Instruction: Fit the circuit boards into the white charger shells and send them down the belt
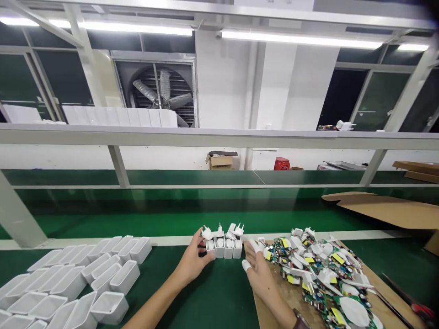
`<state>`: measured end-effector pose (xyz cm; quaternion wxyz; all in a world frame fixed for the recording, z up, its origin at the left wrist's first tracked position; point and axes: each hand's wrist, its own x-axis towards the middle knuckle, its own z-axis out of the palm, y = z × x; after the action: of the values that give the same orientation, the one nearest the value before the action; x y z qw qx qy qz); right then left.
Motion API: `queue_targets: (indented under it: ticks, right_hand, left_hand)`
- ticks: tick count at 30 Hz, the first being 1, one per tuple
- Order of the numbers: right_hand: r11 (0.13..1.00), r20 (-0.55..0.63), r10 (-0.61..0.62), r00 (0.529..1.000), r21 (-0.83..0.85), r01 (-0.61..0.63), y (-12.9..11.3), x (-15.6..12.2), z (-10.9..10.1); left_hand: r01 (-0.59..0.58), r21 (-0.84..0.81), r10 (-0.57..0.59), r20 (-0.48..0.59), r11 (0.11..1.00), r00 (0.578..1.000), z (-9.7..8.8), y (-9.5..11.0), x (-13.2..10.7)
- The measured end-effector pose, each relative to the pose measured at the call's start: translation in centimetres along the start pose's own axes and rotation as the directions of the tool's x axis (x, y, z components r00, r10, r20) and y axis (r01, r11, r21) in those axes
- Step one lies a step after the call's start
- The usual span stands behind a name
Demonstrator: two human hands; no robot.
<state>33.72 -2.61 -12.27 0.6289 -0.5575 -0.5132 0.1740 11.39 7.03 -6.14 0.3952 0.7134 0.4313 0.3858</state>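
Note:
A short row of white charger housings (224, 247) with plug caps on top stands on the green mat near the belt's edge. My left hand (192, 261) curls round the row's left end, fingers on the leftmost housing. My right hand (258, 273) lies flat and open just right of the row, with white cots on its fingertips, resting on a cardboard sheet (274, 304). Beside it lies a heap of green circuit boards and white plug parts (318, 272).
Many empty white housings (78, 278) lie in rows at the left. A green conveyor belt (192, 214) runs behind the mat, under a grey frame rail. Cardboard sheets (387, 208) lie at the right. A red-handled tool (420, 310) is at the lower right.

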Motion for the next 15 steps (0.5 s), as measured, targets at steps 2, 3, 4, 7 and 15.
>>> queue_targets:
  ticks: [2, 3, 4, 7, 15]
  right_hand:
    - [1.000, 0.061, 0.011, 0.998, 0.025, -0.012, -0.2, -0.2, 0.6]
    - [0.999, 0.099, 0.015, 0.995, 0.037, -0.019, -0.4, -0.3, 0.9]
    - [0.999, 0.141, 0.019, 0.990, 0.048, -0.026, -0.6, -0.6, 1.1]
    - [0.997, 0.284, 0.030, 0.958, 0.065, -0.050, -1.6, -1.3, 1.5]
    - [0.985, 0.490, 0.174, 0.854, -0.087, -0.151, -2.8, -2.0, 0.4]
  left_hand:
    - [-0.015, -0.012, 0.015, -0.019, 1.000, 1.000, 0.9, 0.4, -0.6]
    - [-0.018, -0.012, 0.017, -0.041, 1.000, 0.999, 1.2, 0.5, -1.0]
    - [-0.018, -0.009, 0.018, -0.064, 1.000, 0.998, 1.4, 0.7, -1.4]
    - [0.005, 0.026, -0.001, -0.154, 1.000, 0.988, 1.7, 1.2, -2.1]
    - [0.082, 0.390, 0.053, -0.323, 0.917, 0.945, 3.2, 0.8, -1.3]
